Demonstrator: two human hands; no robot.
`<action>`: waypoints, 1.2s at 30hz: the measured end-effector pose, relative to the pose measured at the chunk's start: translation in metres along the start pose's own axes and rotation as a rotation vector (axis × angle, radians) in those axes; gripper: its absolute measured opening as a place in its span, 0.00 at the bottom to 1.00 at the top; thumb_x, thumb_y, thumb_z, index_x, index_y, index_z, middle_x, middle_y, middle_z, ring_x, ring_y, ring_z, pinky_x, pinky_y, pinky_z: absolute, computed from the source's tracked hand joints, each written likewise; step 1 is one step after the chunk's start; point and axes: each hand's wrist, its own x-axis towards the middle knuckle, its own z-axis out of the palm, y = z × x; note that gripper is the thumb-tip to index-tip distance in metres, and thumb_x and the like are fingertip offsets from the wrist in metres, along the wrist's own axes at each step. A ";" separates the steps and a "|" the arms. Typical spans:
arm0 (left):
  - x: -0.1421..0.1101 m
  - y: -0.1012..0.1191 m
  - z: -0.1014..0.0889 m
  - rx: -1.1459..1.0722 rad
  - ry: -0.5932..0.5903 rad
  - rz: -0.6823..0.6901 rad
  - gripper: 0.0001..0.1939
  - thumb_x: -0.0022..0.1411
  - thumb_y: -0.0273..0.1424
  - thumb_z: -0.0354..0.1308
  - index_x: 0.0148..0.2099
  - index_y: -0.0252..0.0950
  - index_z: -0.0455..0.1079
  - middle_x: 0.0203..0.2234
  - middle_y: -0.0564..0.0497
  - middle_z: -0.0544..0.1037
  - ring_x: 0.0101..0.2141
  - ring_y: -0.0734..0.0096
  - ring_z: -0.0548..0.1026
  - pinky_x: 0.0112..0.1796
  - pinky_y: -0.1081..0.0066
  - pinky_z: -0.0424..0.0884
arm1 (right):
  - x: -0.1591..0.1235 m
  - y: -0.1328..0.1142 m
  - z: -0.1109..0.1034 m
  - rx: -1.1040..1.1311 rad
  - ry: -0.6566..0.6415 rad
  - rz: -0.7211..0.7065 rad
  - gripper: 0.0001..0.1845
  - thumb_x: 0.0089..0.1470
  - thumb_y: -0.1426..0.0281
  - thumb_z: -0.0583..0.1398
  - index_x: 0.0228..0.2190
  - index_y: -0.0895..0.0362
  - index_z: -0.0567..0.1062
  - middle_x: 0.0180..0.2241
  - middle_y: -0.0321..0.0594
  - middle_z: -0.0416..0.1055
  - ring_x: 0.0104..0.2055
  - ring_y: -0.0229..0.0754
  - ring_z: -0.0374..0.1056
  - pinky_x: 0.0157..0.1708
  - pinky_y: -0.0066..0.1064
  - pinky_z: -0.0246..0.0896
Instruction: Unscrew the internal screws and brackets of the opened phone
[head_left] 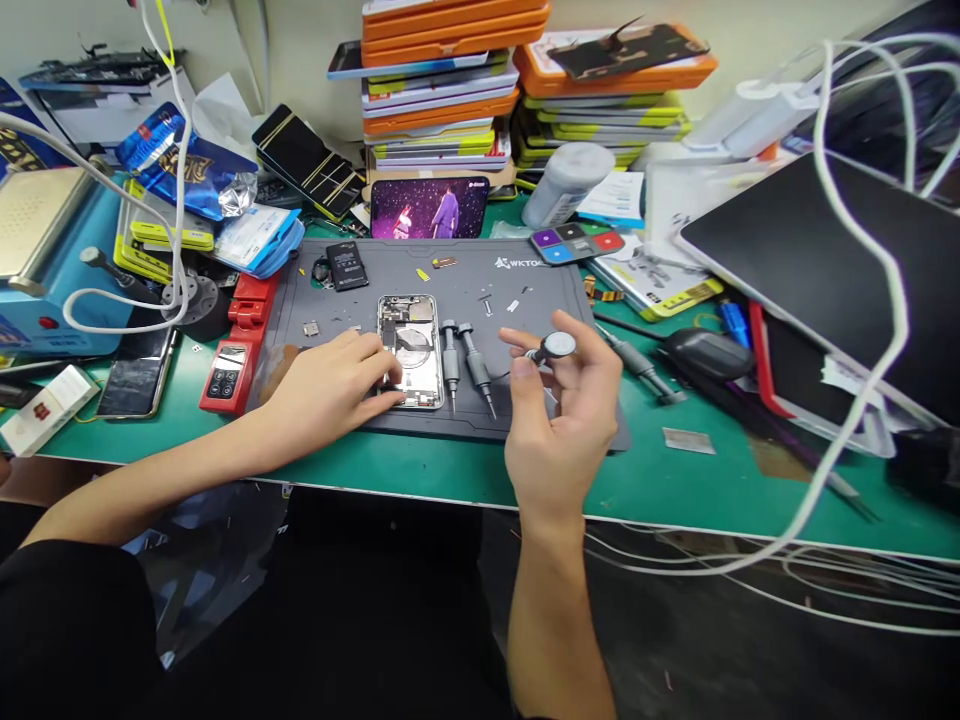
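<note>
An opened phone body [421, 370] lies on a dark grey work mat [337, 412], its inner parts showing. My left hand [337, 385] rests at its left lower edge, with thumb and bent fingertips touching the frame. Whatever may be between those fingertips is hidden. Over the mat's right part, my right hand [564, 415] is closed around a small screwdriver [556, 346], whose round cap faces up. Two grey screwdrivers, one beside the phone [450, 362] and one further right [475, 362], lie between my hands. A black battery [347, 266] sits at the mat's upper left.
A lit phone [430, 208] leans behind the mat, before stacked orange boxes [450, 45]. Small loose parts dot the mat. A red device [225, 375] borders it on the left. Another screwdriver [641, 365] lies at right, near a white cable [862, 400] hanging across the bench edge.
</note>
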 end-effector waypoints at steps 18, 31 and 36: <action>-0.027 0.001 0.000 0.239 0.115 0.189 0.18 0.77 0.43 0.55 0.56 0.34 0.71 0.40 0.48 0.81 0.35 0.68 0.76 0.36 0.65 0.69 | 0.000 0.002 0.002 0.007 0.001 -0.012 0.22 0.67 0.65 0.60 0.60 0.50 0.69 0.52 0.43 0.81 0.56 0.45 0.78 0.58 0.46 0.72; -0.028 -0.013 0.004 0.316 0.263 0.447 0.15 0.72 0.35 0.63 0.53 0.29 0.76 0.37 0.52 0.83 0.30 0.75 0.76 0.27 0.69 0.70 | -0.001 0.007 0.003 -0.052 0.107 -0.134 0.16 0.69 0.66 0.56 0.56 0.51 0.74 0.39 0.38 0.78 0.43 0.41 0.76 0.50 0.44 0.71; -0.028 -0.014 0.004 0.339 0.275 0.439 0.24 0.72 0.39 0.62 0.61 0.26 0.73 0.36 0.51 0.83 0.27 0.74 0.74 0.25 0.68 0.68 | -0.003 0.009 0.003 -0.010 0.066 -0.155 0.15 0.69 0.68 0.55 0.52 0.49 0.77 0.32 0.34 0.70 0.32 0.37 0.70 0.36 0.35 0.68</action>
